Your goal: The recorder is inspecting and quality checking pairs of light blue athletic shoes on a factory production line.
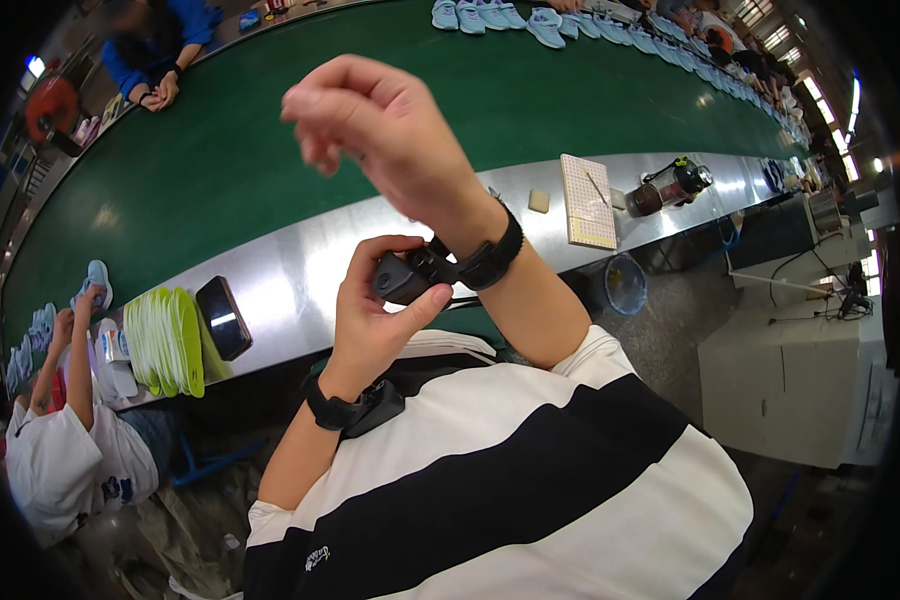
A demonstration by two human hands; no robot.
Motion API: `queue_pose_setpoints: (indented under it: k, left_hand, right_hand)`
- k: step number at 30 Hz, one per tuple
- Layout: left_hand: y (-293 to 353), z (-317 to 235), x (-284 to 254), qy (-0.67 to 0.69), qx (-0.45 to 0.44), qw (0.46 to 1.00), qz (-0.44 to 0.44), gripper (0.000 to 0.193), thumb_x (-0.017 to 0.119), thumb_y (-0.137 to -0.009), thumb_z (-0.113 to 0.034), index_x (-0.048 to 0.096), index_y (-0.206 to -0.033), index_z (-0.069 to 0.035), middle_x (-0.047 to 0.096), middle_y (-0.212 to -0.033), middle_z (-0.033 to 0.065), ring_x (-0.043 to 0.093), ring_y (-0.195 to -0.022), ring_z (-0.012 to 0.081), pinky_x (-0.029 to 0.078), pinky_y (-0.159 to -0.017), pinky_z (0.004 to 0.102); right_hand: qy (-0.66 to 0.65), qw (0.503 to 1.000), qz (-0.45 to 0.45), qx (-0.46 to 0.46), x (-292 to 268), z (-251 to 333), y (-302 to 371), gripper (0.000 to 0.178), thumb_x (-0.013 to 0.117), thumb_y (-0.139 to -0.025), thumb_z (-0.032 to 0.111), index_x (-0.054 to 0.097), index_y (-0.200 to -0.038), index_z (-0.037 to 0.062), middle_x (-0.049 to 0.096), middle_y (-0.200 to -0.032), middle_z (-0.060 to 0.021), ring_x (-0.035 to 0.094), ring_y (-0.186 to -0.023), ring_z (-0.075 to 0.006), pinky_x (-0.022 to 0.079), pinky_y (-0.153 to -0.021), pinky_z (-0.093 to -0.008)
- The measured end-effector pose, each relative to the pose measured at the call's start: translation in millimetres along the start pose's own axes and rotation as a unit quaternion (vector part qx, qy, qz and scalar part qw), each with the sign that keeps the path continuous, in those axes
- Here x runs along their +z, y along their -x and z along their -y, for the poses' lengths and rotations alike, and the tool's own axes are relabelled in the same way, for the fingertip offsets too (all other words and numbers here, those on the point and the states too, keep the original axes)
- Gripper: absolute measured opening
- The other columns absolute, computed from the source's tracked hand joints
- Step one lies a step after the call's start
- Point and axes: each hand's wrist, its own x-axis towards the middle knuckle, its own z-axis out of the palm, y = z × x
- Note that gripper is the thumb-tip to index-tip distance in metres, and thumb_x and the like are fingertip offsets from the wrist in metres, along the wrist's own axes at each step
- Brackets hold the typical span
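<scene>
Blurred, half-curled right hand (380,130); whether it grips anything, cannot tell

Just below, left hand (358,310) grips a partly covered black device (398,281).

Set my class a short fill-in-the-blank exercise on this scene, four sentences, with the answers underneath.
1. The left hand grasps a black device attached to the strap on the right ____.
2. The broad work surface seen past the right hand is coloured ____.
3. In the picture, the phone lies to the ____ of the patterned pad.
4. The broad band across the white shirt is coloured ____.

Missing words: wrist; green; left; black.
</scene>
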Motion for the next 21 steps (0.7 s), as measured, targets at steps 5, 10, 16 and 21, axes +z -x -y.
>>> queue_pose_setpoints:
  k: [5,10,16,21]
  left_hand:
    - [0.6,2.2,0.2,0.072,-0.039,0.997,0.008,0.048,0.075,-0.082,-0.008,0.047,-0.12,-0.001,0.062,-0.105,0.0082,0.062,-0.093,0.0137,0.049,-0.083,0.0263]
    - [1.9,-0.8,-2.8,0.064,-0.053,0.996,0.014,0.05,0.075,-0.082,-0.01,0.046,-0.122,0.0,0.061,-0.105,0.0087,0.061,-0.095,0.0151,0.05,-0.086,0.0281]
    - [1.0,8.8,-4.2,0.073,-0.041,0.996,0.018,0.062,0.074,-0.083,-0.01,0.036,-0.131,0.001,0.052,-0.119,0.0109,0.058,-0.105,0.0176,0.049,-0.091,0.0309]
    - [-2.5,9.4,-9.2,0.082,-0.05,0.995,0.035,0.081,0.073,-0.083,-0.009,0.02,-0.144,-0.001,0.045,-0.133,0.0131,0.045,-0.125,0.0217,0.038,-0.104,0.0379]
  right_hand:
    - [-0.003,0.995,0.076,0.067,9.5,-4.2,6.4,0.018,0.067,-0.089,0.02,0.062,-0.091,0.0023,0.062,-0.073,-0.0035,0.059,-0.066,-0.0106,0.046,-0.06,-0.0244]
    - [0.009,0.988,0.113,0.103,9.9,-14.1,8.8,0.02,0.067,-0.09,0.021,0.062,-0.091,0.0019,0.062,-0.073,-0.0035,0.06,-0.067,-0.011,0.046,-0.059,-0.0238]
    - [0.319,0.928,0.185,-0.062,-0.7,-28.0,6.2,0.022,0.071,-0.086,0.024,0.066,-0.091,0.0029,0.068,-0.078,-0.0044,0.065,-0.072,-0.0142,0.051,-0.068,-0.0264]
    - [0.318,0.928,0.185,-0.052,-0.7,-28.4,4.5,0.021,0.072,-0.084,0.023,0.068,-0.089,0.0034,0.07,-0.078,-0.0064,0.066,-0.072,-0.0167,0.052,-0.069,-0.0281]
